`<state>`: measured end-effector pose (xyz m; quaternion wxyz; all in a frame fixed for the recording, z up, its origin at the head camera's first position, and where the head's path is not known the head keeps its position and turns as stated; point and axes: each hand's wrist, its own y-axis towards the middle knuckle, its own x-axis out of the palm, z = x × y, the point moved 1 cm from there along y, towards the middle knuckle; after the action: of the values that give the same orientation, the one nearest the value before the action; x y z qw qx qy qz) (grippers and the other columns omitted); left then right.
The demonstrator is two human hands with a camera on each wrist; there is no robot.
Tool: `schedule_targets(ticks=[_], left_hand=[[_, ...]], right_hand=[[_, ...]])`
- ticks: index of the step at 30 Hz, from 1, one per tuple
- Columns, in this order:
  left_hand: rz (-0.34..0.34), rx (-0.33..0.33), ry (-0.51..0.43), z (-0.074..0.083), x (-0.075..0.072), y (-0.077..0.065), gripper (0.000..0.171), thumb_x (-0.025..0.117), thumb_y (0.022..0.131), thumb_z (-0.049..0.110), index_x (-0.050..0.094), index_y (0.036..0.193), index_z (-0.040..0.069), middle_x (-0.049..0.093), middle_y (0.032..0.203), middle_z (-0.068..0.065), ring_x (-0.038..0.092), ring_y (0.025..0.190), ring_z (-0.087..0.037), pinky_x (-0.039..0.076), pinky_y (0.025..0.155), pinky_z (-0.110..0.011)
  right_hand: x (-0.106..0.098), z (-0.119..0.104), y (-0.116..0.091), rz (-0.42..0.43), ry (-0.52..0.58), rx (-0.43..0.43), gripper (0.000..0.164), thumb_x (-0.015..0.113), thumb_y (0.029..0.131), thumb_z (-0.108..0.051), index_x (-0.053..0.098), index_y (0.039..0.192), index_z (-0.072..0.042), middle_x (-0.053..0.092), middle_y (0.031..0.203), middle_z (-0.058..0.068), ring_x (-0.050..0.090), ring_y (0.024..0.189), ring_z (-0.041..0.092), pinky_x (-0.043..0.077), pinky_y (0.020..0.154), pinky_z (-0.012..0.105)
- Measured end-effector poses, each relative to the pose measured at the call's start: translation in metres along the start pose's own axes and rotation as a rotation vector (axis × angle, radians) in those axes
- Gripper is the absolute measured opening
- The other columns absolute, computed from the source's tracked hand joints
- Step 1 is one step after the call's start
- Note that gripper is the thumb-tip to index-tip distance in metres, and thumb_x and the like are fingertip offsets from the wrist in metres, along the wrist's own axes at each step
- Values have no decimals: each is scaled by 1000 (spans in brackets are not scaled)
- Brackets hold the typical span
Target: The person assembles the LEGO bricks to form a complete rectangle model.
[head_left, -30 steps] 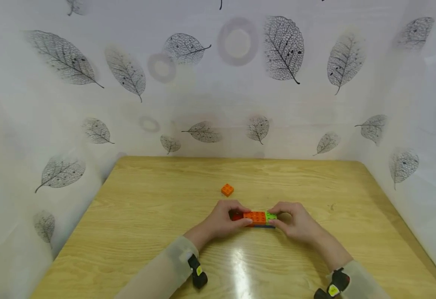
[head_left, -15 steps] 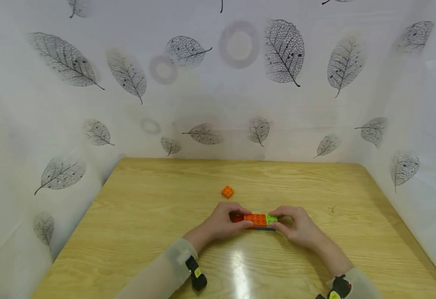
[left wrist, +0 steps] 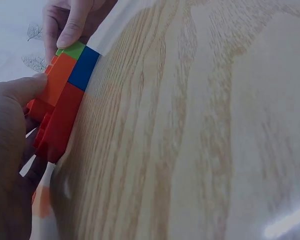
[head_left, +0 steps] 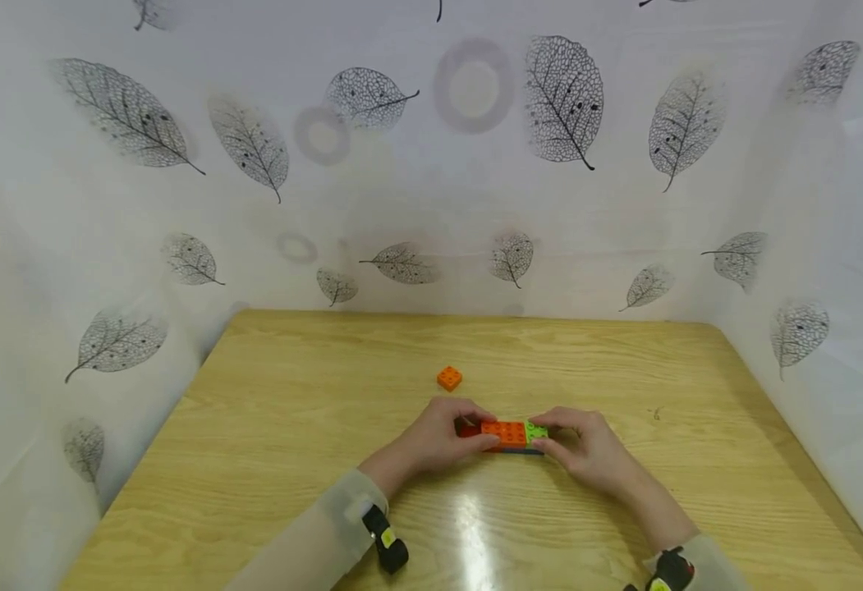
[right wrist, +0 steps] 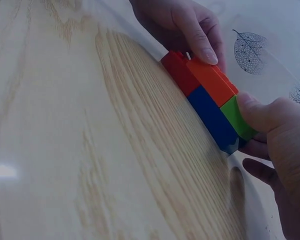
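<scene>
Two layers of toy building bricks stand together on the table between both hands. Underneath, a red brick [left wrist: 65, 122] and a blue brick [right wrist: 210, 117] lie end to end. On top, an orange brick [head_left: 505, 432] spans their joint, with a small green brick [head_left: 538, 431] beside it over the blue one's end. My left hand [head_left: 442, 435] pinches the orange brick between thumb and fingers. The green brick is pinched by my right hand [head_left: 594, 450] at the other end. In the head view, the left hand hides part of the red brick.
A loose square orange brick [head_left: 449, 378] lies on the wooden table [head_left: 313, 377], beyond the left hand. A pale curtain [head_left: 431, 180] with leaf prints hangs behind the table and along both sides. Light reflects off the tabletop near the front.
</scene>
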<state>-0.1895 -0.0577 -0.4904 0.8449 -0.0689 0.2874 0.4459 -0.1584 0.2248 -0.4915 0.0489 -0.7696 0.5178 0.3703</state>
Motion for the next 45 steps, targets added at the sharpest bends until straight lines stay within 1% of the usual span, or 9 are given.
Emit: schedule_targets(ticks=[3, 10, 15, 19, 26, 32, 36, 39, 45], left_hand=[[-4, -12, 3, 2, -1, 0, 34, 80, 97, 39, 80, 123, 18, 74, 111, 13, 66, 92, -5, 57, 81, -25], [-10, -50, -33, 7, -7, 0, 43, 78, 99, 40, 76, 130, 11, 74, 124, 3, 68, 109, -8, 56, 92, -27], [47, -22, 24, 5, -17, 6, 40, 78, 99, 37, 76, 129, 10, 75, 125, -1, 67, 115, -11, 52, 102, -36], [114, -18, 76, 2, -27, 11, 41, 78, 99, 35, 76, 129, 8, 75, 125, -4, 66, 117, -20, 50, 105, -44], [215, 4, 208, -11, -36, 20, 48, 79, 98, 32, 71, 135, 3, 71, 133, -9, 64, 126, -26, 49, 109, -42], [269, -75, 314, -25, -38, 27, 58, 79, 97, 43, 68, 141, 7, 67, 139, -10, 60, 132, -29, 45, 113, -44], [293, -150, 333, -34, -38, 29, 62, 79, 95, 49, 68, 141, 9, 66, 140, -10, 58, 134, -30, 44, 113, -45], [307, -195, 333, -37, -38, 31, 63, 80, 93, 51, 70, 140, 9, 68, 138, -11, 59, 131, -31, 46, 112, -46], [322, -238, 338, -38, -39, 33, 59, 81, 92, 50, 74, 132, 8, 70, 124, -8, 63, 117, -27, 51, 104, -43]], right_hand=[[1, 0, 0, 7, 0, -8, 29, 83, 93, -12, 78, 122, -15, 75, 115, -9, 71, 98, 12, 59, 89, 37], [1, 1, -1, 17, 2, -11, 30, 83, 94, -12, 78, 122, -16, 75, 115, -10, 70, 98, 12, 58, 90, 34], [3, 4, -3, 13, 34, -7, 29, 82, 95, -12, 78, 123, -16, 75, 115, -9, 70, 97, 13, 59, 88, 32], [4, 5, -3, 19, 36, -4, 30, 82, 95, -13, 78, 124, -16, 75, 115, -9, 70, 96, 12, 59, 87, 32], [4, 6, -5, 28, 38, -11, 31, 82, 94, -10, 78, 124, -15, 74, 113, -9, 69, 93, 12, 59, 84, 29], [5, 4, -5, 25, 40, -4, 31, 81, 95, -11, 77, 125, -13, 74, 113, -9, 68, 94, 12, 58, 83, 28], [5, 3, -5, 28, 47, -2, 30, 82, 95, -10, 77, 125, -13, 74, 113, -9, 68, 93, 12, 58, 83, 28], [6, 4, -5, 26, 52, 6, 30, 82, 95, -10, 77, 125, -14, 74, 113, -9, 68, 94, 12, 58, 84, 28], [6, 5, -5, 25, 52, 22, 31, 82, 95, -12, 77, 125, -16, 74, 114, -10, 69, 95, 12, 58, 86, 28]])
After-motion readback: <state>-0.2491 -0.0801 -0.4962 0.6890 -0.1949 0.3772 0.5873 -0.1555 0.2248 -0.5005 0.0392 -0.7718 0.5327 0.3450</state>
